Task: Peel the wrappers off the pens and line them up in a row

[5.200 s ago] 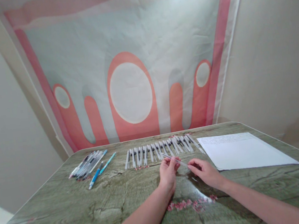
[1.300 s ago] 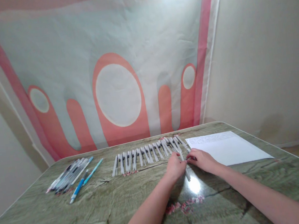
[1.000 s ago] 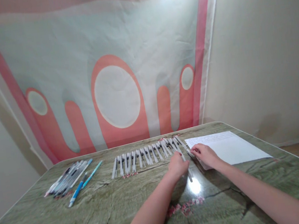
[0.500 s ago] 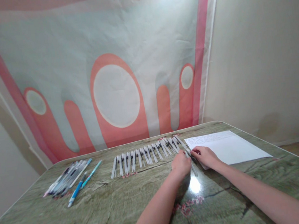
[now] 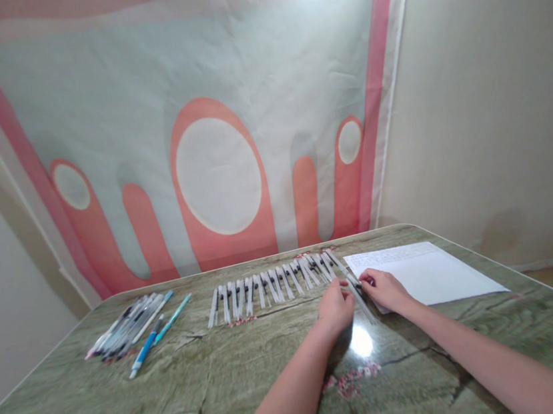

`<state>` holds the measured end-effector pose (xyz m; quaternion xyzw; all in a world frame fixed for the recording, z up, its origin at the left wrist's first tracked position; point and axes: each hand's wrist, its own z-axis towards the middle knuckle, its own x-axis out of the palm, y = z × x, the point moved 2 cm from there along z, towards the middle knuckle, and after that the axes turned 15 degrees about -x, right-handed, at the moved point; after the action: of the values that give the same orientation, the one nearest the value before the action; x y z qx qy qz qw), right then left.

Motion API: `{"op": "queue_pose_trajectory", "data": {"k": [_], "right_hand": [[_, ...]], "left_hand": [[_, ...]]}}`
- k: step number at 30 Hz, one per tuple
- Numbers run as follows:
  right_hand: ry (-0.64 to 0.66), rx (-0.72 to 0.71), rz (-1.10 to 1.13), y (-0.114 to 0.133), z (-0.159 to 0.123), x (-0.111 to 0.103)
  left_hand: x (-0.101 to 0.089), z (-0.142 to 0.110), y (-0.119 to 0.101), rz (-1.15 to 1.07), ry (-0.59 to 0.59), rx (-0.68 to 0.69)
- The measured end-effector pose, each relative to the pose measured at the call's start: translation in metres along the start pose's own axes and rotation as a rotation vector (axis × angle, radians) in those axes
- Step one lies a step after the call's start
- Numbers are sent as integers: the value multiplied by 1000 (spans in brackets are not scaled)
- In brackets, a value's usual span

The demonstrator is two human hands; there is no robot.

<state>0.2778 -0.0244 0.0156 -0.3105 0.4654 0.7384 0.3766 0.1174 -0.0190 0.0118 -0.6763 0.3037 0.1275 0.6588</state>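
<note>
My right hand (image 5: 385,289) is closed in a pinch at the dark part of a slim translucent pen (image 5: 365,303), which lies slanting on the table beside the paper. Just left of that pen is my left hand (image 5: 336,306), its fingers loosely bent and apart, holding nothing that I can see. Beyond both hands runs a row of whitish translucent pens (image 5: 260,291) with small black parts, set side by side and some leaning across each other. The sheet of paper (image 5: 431,275), with handwriting along its far edge, lies partly under my right hand.
On the left lies a pile of assorted pens (image 5: 132,325), with a blue pen (image 5: 145,349) and a turquoise pen (image 5: 173,319) alongside. The table (image 5: 219,395) has a green marbled top with flower prints. A printed cloth (image 5: 266,87) hangs behind it.
My left hand's fingers have loosened and come away from the slim pen. My right hand stays pinched at it. The whole view has shifted slightly.
</note>
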Motion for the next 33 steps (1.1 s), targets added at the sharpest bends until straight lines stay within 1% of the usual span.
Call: {"op": "queue_pose_trajectory", "data": {"k": [3, 7, 17, 21, 24, 28, 31, 33], "right_hand": [[2, 4, -3, -1, 1, 2], [7, -26, -24, -1, 1, 2], [43, -49, -54, 4, 0, 0], [25, -72, -75, 2, 0, 1], [-11, -52, -110, -3, 2, 0], [-69, -19, -174, -12, 3, -7], [-106, -8, -320, -18, 1, -11], [-98, -7, -406, -24, -2, -10]], "left_hand": [[2, 2, 4, -10, -10, 31], [2, 2, 8, -10, -13, 62], [-2, -2, 7, 6, -19, 80], [-2, -2, 8, 3, -25, 88], [-2, 0, 10, -10, -19, 100], [0, 3, 12, -47, 15, 94], [-2, 5, 9, -112, 98, 53], [-10, 6, 7, -143, 157, 8]]}}
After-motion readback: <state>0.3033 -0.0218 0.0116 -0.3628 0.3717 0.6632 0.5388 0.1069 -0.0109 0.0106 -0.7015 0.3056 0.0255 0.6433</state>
